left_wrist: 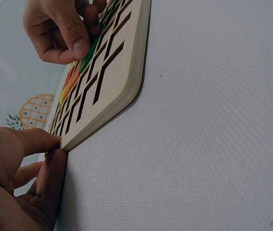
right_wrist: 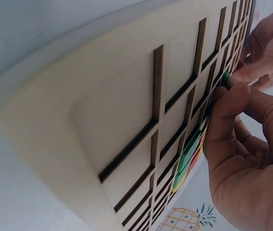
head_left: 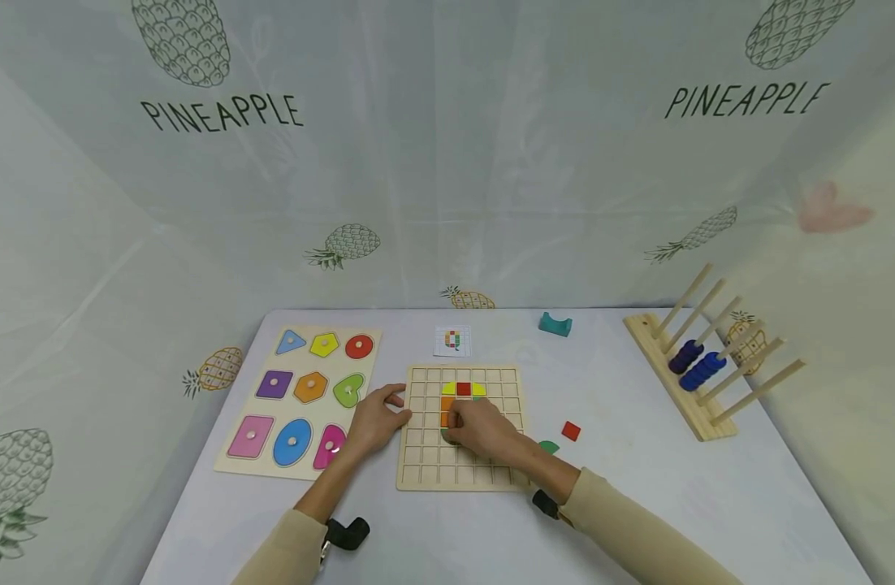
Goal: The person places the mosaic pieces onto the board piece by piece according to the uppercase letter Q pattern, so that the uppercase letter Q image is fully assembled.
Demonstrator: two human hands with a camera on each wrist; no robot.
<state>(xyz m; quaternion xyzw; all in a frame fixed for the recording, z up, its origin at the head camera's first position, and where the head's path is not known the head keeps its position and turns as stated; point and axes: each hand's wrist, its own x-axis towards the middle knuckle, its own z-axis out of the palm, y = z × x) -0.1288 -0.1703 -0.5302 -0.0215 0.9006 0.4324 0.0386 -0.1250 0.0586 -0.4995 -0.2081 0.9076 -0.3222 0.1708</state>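
A square wooden grid board (head_left: pixel 425 467) lies in the middle of the table. My left hand (head_left: pixel 375 421) rests its thumb and fingertips against the board's left edge, fingers loosely bent. Over the board, my right hand (head_left: pixel 482 428) pinches a small green tile (right_wrist: pixel 226 76) between thumb and finger, down at the grid. Most of that tile is hidden by the fingertips. Above it sit orange tiles (head_left: pixel 446 403) in a column, and yellow tiles (head_left: pixel 448 388) flank a red tile (head_left: pixel 464 388) along the top. Green tiles on the right side are partly covered by the hand.
Right of the board lie a loose red square (head_left: pixel 571 431) and a green piece (head_left: pixel 548 447). A pattern card (head_left: pixel 452 341) and a teal block (head_left: pixel 555 325) are behind it. A shape puzzle (head_left: pixel 246 467) stands left; a peg rack (head_left: pixel 681 390) with blue beads, right.
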